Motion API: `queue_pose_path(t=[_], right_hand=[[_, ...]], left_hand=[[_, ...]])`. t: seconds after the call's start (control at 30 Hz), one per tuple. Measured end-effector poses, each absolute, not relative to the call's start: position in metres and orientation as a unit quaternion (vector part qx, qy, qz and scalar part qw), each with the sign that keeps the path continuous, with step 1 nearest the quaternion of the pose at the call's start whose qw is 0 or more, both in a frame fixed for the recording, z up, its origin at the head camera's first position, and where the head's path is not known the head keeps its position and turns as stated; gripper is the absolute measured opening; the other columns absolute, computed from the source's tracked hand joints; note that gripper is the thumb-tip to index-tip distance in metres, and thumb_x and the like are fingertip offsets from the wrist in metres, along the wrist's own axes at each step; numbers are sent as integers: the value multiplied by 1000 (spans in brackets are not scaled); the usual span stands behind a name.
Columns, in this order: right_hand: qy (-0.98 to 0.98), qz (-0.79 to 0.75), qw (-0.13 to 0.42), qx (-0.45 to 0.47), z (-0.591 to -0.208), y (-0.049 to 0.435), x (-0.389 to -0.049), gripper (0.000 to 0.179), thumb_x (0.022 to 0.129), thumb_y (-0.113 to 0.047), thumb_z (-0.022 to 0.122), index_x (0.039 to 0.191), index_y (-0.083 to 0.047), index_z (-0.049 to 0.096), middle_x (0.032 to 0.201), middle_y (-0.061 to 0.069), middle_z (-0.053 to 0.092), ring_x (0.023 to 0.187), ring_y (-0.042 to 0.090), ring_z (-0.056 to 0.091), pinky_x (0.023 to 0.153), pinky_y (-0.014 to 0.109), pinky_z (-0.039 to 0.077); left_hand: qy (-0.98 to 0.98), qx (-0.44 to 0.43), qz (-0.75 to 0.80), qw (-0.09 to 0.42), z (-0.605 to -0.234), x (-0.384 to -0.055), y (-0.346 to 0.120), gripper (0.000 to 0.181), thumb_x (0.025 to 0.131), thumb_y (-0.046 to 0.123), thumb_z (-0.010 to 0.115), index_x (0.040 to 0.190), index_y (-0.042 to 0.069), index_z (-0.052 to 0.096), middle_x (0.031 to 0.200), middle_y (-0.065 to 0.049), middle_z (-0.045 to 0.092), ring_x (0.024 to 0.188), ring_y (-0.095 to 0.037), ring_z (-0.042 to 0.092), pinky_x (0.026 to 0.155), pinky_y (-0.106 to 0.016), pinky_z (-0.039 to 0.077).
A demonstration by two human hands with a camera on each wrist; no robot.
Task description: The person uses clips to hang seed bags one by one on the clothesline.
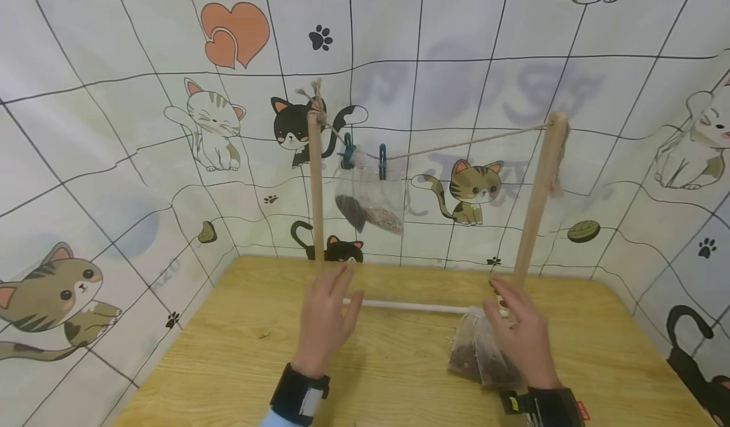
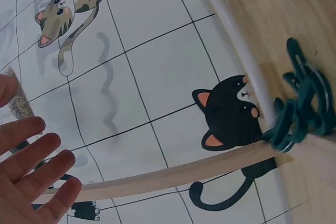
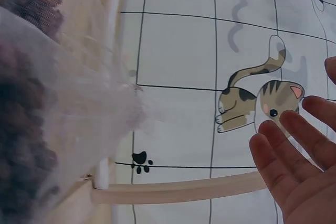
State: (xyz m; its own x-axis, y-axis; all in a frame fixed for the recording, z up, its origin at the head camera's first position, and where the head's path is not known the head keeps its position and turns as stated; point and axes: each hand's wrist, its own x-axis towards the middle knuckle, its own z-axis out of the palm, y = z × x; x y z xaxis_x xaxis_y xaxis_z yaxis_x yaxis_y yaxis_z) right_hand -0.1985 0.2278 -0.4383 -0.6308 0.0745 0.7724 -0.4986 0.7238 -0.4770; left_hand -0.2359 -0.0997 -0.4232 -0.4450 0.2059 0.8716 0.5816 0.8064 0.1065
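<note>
My left hand [image 1: 326, 316], fingers extended and holding nothing, is in front of the left wooden post [image 1: 316, 192]. Green clothespins [image 2: 302, 100] lie by that post's foot in the left wrist view. The right hand [image 1: 521, 329] hovers near the right post [image 1: 538, 199], its fingers loosely bent and apart in the right wrist view. Beside it on the table stand clear plastic bags [image 1: 476, 354] with dark brown contents. From the sagging string [image 1: 473, 142] hang clear bags [image 1: 373, 189], one with dark and one with pale grainy contents, pinned by a left clothespin [image 1: 347, 151] and a right clothespin [image 1: 383, 161].
A white rod [image 1: 410, 305] runs low between the posts across the wooden table [image 1: 239, 351]. Behind stands a white cloth backdrop [image 1: 456, 28] with grid lines and printed cats. Loose string ends [image 1: 559, 167] dangle at the right post.
</note>
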Motion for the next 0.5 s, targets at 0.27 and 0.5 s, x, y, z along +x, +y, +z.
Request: queue_pose_path(t=[0.27,0.5], right_hand=[[-835,371,387,126,-457,219,-199,41,83,-9,66,123,-10,59,117,11,62,95,8,57,77,9,43],[-849,390,345,91,-470,213,-204,33,84,-12,65,117,-10,63,110,7,65,83,15,62,61,23,50]], left_hand=[[-839,-227,-220,442,-437,-232,-96,39,83,27,66,115,4,62,118,-11,62,106,-28,59,88,-42,47],[-859,-206,-279,376,-436,-233,-103,33,85,17,64,115,4,63,114,-10,62,101,-25,60,81,-36,51]])
